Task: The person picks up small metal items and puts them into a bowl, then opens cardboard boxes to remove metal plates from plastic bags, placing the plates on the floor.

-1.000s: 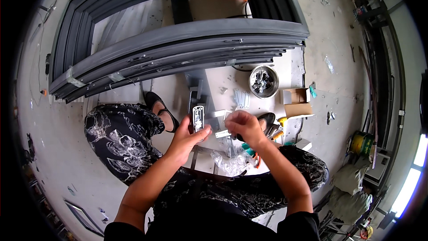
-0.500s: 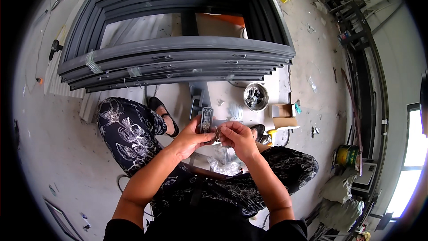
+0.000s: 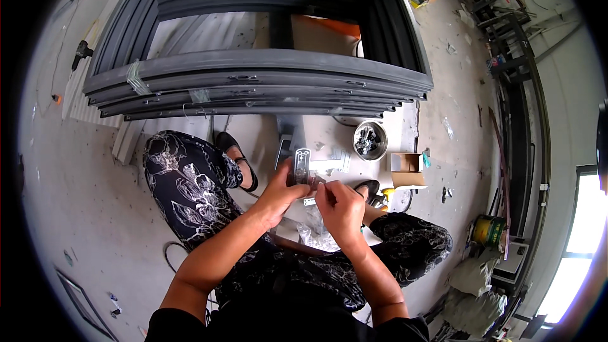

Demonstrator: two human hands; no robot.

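Head view: a seated person works over a pale floor, both hands close together in front of the lap; patterned dark trousers (image 3: 190, 180) fill the nearer ground on either side.
Right hand: this hand (image 3: 344, 212) is curled, its fingertips drawn together just beside the left thumb; whether a small part is pinched there, I cannot tell.
Left hand: the fingers and thumb of this hand (image 3: 278, 195) are clamped on the lower part of a metal plate (image 3: 302, 161).
Slip risk: the plate could tip or drop if the left grip loosens, or if the right hand pushes sideways on its low end, since the top is unsupported.
Loss risk: anything small let go here might vanish into the crumpled plastic bag (image 3: 313, 231) on the floor below, its clear folds making it hard to find.
Metal plate: silvery, narrow and long, with a rounded top end and cut-out details; it stands roughly upright above the left hand, its lower end hidden by fingers.
Floor beyond: pale flat strips (image 3: 342, 160) lie past the hands, with a yellow-handled tool (image 3: 387, 194) near the right shoe (image 3: 367, 187).
Bowl and box: a round metal bowl (image 3: 379, 152) holds small dark and silvery parts; an open cardboard box (image 3: 408, 179) sits near it.
Frames: farther off, a stack of dark grey frames (image 3: 259, 60) carries bits of clear tape.
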